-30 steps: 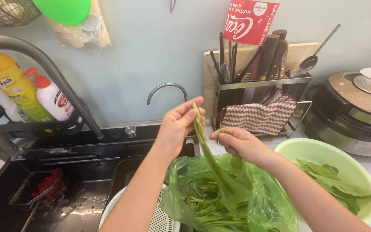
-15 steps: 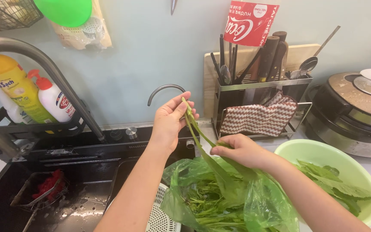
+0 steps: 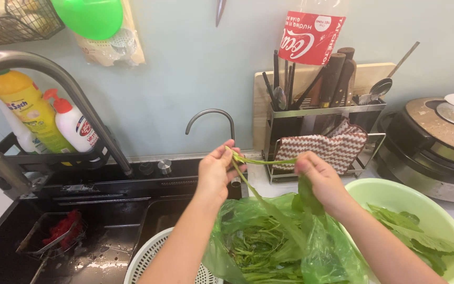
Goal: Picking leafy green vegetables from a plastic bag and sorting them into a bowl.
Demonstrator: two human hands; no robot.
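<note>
While the person stands at the sink, both hands are up in the middle of the frame with a green stalk (image 3: 261,161) pulled between them. The left hand (image 3: 215,171) pinches one end with its fingertips closed on it. The right hand (image 3: 316,173) is closed on the other end, and a leaf hangs down from that fist. A long strip runs from the left fingers down into the green plastic bag (image 3: 290,247) at the bottom middle.

This stalk looks very light and thin. It seems bendy and soft, so I think it would snap or tear if pulled hard. It may be a bit wet and slippy too. The best place to hold it is near the ends, with the fingertips, the way both hands do now.

More greens (image 3: 258,252) sit in the bag, but the plastic makes them blurry and I cannot tell how many there are. A light green bowl (image 3: 395,197) at the lower right holds picked leaves (image 3: 421,239), and its far side is cut off by the edge. A white strainer (image 3: 153,257) at the bottom is half hidden by the left arm. The black sink (image 3: 106,247) at the lower left is dark, and a red thing (image 3: 61,229) in it is hard to make out
</note>
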